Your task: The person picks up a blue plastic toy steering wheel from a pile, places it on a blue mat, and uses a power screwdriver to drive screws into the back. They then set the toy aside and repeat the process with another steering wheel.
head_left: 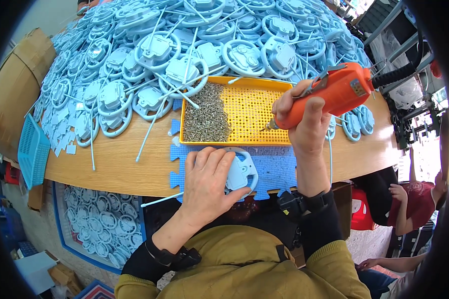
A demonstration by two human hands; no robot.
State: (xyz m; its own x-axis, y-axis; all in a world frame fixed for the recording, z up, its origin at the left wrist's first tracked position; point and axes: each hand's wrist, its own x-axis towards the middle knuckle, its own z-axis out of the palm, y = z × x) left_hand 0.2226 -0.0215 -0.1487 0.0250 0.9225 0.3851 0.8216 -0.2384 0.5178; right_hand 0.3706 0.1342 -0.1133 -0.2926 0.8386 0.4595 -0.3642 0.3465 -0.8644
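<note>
Closest in, olive-yellow sleeves with dark cuffs rise from the lower edge, and out ahead runs a curved wooden bench [114, 164] with a blue foam mat [274, 167] on its near side. Behind the mat sits a yellow perforated tray [254, 107], a grey heap of small screws [207, 117] filling its left part. Beyond that, a great pile of pale blue toy steering wheels [184, 50] covers the far bench, and more lie in a bin [102, 222] below. A blue basket [32, 154] hangs off the left end; another person in red sits low right. The left hand [209, 182] lies flat, fingers spread, pressing one pale blue wheel part [242, 172] onto the mat. The right hand [304, 117] is wrapped tight around an orange electric screwdriver [334, 92], raised over the tray's right edge, tip angled down-left.
</note>
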